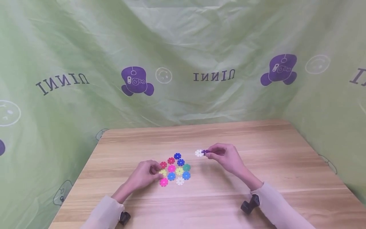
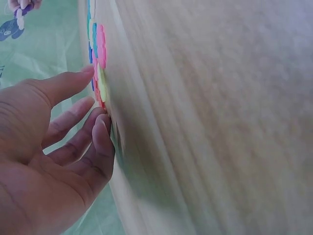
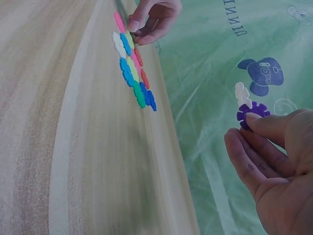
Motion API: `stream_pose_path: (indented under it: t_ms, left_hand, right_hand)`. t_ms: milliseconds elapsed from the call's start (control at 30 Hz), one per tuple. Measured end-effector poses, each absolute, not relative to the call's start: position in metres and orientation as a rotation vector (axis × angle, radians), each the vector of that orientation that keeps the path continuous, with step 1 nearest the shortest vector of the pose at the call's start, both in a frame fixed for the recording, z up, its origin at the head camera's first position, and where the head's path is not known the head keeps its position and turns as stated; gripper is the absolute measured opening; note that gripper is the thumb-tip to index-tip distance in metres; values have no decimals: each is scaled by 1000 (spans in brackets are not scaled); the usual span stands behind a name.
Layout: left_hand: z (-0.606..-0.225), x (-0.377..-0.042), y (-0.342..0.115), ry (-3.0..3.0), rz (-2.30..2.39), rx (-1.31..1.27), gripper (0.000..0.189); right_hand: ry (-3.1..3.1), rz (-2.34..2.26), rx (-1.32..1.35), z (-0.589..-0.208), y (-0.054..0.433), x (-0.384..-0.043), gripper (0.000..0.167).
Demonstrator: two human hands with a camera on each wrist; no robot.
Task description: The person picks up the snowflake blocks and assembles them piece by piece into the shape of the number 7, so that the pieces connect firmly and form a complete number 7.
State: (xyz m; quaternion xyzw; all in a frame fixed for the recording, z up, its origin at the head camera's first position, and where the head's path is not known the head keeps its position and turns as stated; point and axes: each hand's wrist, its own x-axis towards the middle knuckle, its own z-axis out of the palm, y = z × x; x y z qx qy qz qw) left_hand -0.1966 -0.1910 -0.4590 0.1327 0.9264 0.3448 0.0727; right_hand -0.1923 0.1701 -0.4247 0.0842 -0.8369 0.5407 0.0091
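Between right thumb and fingers, the right hand pinches a purple notched plastic disc. A white notched disc is attached at its edge, and the pair is held above the table. My left hand is at the left side of a flat cluster of colored notched discs. Its thumb and fingertips are apart, right at the edges of a yellow disc, a red disc and a pink disc. Blue, green, yellow and white discs make up the rest of the cluster.
The cluster lies on a wood-grain table. Behind and beside the table hangs a green curtain with purple printed figures. Each wrist wears a black camera mount, such as the right mount.
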Motion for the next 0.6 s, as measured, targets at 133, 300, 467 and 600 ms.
stream_pose_path:
  t_ms: [133,300,467,600]
  left_hand:
    - [-460,-197,-190,2783,1033,422,29]
    - [-461,-198,-190,2775,1034,428,29]
    - [-462,-200,-191,2767,1032,425,26]
    - [-462,-201,-189,2769,1015,427,23]
  right_hand:
    - [-2603,1690,253,-424,170,-192,18]
    - [-2604,1705,248,-424,171,-191,18]
    - [-2608,1703,243,-424,172,-191,18]
    - [-2602,1709,237,-424,172,-191,19]
